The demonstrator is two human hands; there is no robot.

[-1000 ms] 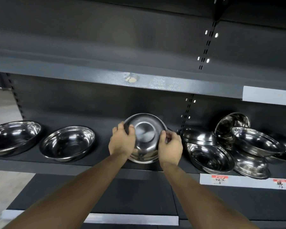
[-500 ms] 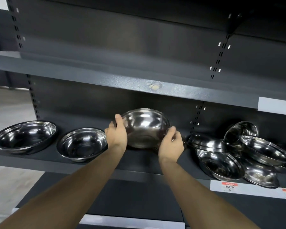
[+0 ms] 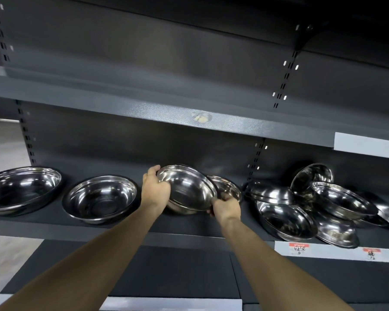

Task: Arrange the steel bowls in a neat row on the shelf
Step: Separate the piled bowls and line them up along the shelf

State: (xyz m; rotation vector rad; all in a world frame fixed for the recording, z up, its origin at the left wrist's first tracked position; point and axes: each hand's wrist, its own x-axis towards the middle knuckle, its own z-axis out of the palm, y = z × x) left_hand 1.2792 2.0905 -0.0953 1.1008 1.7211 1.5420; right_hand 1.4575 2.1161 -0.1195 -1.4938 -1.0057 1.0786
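Observation:
I hold a steel bowl [image 3: 186,190] with both hands over the dark shelf [image 3: 126,228]. It is open side up and tilted toward me. My left hand [image 3: 155,190] grips its left rim and my right hand [image 3: 226,206] grips its lower right rim. Just behind it on the right sits another bowl [image 3: 226,187], partly hidden. Two bowls stand upright in a row to the left: one at the far left [image 3: 20,189] and one beside it [image 3: 100,197]. On the right lies a jumbled pile of several bowls [image 3: 312,205].
An upper shelf [image 3: 144,104] overhangs the working shelf, leaving limited height. A slotted upright [image 3: 255,160] runs down the back panel. Price labels [image 3: 299,248] sit on the shelf's front edge at the right. A lower shelf [image 3: 166,270] lies beneath my arms.
The bowl in my hands turned from bottom-facing-me to open side up and came down toward the shelf. The view shifted left.

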